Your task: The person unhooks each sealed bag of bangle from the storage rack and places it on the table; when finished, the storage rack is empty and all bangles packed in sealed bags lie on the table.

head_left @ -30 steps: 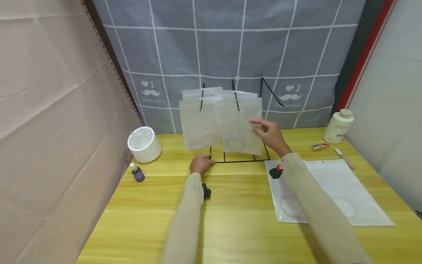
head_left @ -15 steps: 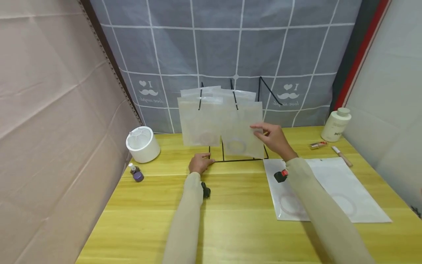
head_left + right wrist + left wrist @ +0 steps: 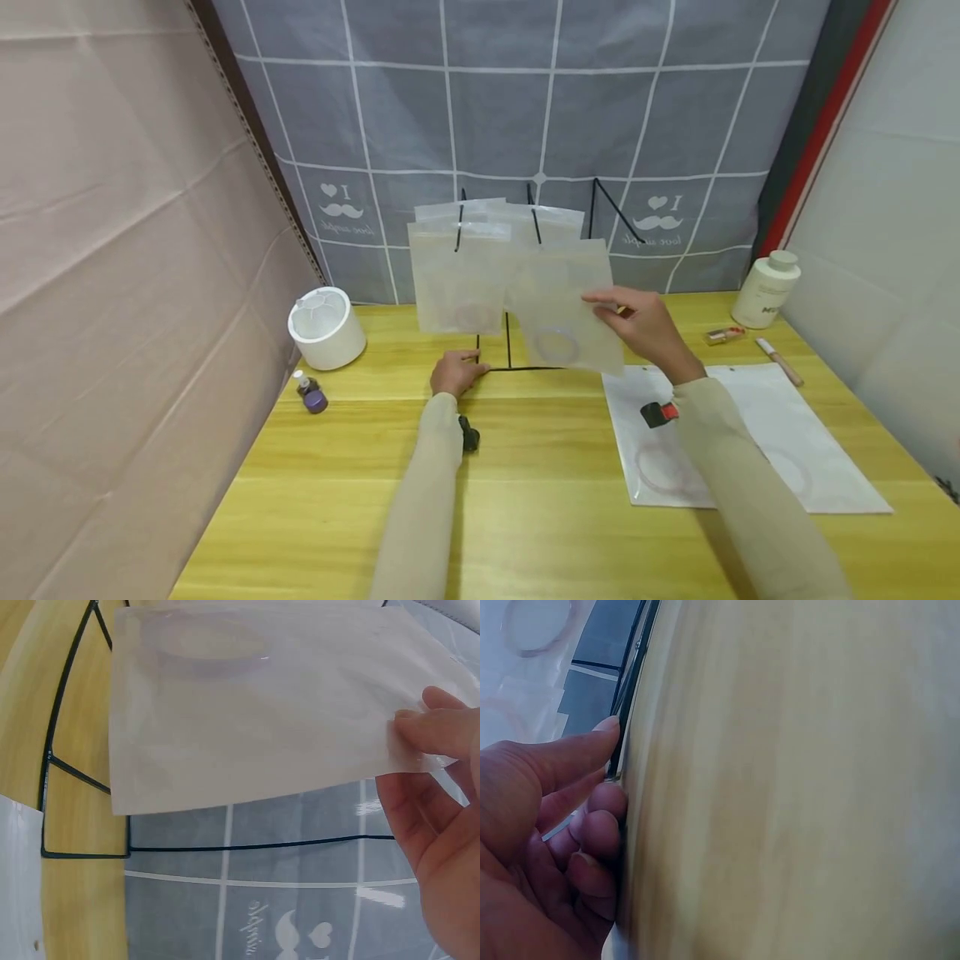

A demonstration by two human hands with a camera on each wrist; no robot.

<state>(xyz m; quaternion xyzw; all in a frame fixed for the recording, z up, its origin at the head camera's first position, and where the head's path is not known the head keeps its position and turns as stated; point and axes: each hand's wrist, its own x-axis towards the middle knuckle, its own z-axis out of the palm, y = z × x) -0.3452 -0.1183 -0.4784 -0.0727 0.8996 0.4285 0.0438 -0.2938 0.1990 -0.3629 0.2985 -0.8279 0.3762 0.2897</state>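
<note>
My right hand (image 3: 652, 330) pinches the right edge of a thin white translucent bag (image 3: 562, 296) with a pale ring-shaped thing inside. In the right wrist view the thumb (image 3: 431, 731) lies on the bag's face and the fingers are behind it. This bag stands in front of a black wire rack (image 3: 508, 343), off the hook tip. Other similar bags (image 3: 459, 283) hang from the rack's two left hooks. My left hand (image 3: 453, 372) holds the front left corner of the rack's base on the table, thumb on the wire in the left wrist view.
Two larger white bags (image 3: 757, 400) lie under the right forearm. A white round container (image 3: 327, 337) and a small purple-capped bottle (image 3: 313, 398) stand left. At right are a white bottle (image 3: 767, 292), a small tube (image 3: 724, 335) and a brush-like stick (image 3: 780, 362). A grey cloth backs the table.
My right hand has drawn the bag off the middle hook, toward me, down and to the right. Bags behind it stay hanging. The left hand stays on the rack's base.
</note>
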